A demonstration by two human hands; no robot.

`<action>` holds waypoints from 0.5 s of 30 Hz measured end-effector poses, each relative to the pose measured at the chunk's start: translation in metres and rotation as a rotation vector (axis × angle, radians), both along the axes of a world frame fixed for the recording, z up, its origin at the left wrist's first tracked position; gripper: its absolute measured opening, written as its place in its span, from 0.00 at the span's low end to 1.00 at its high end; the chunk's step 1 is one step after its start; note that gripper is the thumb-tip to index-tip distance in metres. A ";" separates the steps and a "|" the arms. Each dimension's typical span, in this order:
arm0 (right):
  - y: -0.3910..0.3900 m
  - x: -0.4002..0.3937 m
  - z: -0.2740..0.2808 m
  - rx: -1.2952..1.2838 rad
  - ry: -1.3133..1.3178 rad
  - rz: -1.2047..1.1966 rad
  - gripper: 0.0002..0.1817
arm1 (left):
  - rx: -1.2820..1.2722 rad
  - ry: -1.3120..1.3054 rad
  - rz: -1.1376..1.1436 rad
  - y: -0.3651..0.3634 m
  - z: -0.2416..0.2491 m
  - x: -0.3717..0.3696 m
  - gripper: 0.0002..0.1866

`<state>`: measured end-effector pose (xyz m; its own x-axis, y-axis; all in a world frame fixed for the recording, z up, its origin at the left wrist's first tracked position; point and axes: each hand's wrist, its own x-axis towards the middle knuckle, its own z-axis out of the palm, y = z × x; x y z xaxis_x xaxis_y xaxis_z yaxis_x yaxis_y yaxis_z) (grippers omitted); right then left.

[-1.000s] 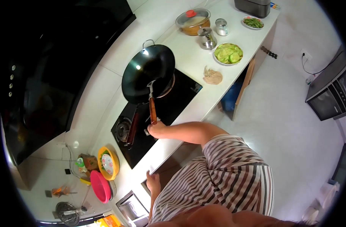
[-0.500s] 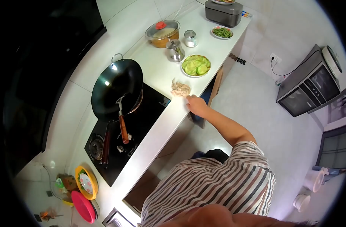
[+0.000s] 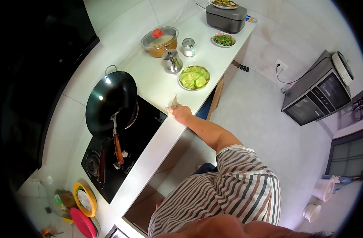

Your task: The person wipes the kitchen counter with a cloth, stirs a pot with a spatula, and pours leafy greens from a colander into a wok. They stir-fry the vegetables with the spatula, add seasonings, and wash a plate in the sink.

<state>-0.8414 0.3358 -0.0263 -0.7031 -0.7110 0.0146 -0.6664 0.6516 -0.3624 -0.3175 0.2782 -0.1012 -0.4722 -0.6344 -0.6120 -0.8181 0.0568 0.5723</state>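
My right hand [image 3: 182, 114] is closed on a crumpled beige cloth [image 3: 174, 102] at the front edge of the white counter [image 3: 149, 152], just beside the stove's corner. Part of the cloth sticks out past my fingers; the rest is hidden under them. A plate of sliced green vegetable [image 3: 194, 77] stands a little beyond this hand. Of my left hand [image 3: 159, 203], only a sliver of skin shows beside my striped shirt, and its fingers are hidden.
A black wok [image 3: 112, 103] with a wooden-handled spatula [image 3: 118, 148] sits on the black stove [image 3: 143, 115]. Behind are a steel pot [image 3: 172, 62], a glass jar [image 3: 189, 48], a lidded glass pot [image 3: 161, 43] and a plate of green beans [image 3: 223, 40]. Baskets [image 3: 84, 198] stand at lower left.
My right hand has moved left from beside the cloth onto it and closed around it. The whole view has shifted slightly.
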 end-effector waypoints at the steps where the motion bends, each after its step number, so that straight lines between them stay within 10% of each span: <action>1: 0.002 0.003 -0.003 -0.019 0.019 -0.001 0.12 | 0.004 -0.043 0.000 0.003 -0.003 0.001 0.16; 15: 0.014 0.039 0.016 0.100 0.022 -0.007 0.11 | 0.072 -0.085 -0.110 -0.006 -0.047 -0.048 0.15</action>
<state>-0.8027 0.3501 -0.0098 -0.7085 -0.7045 -0.0410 -0.6686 0.6887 -0.2805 -0.3657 0.2720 -0.1486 -0.4809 -0.5344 -0.6951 -0.8550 0.1103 0.5067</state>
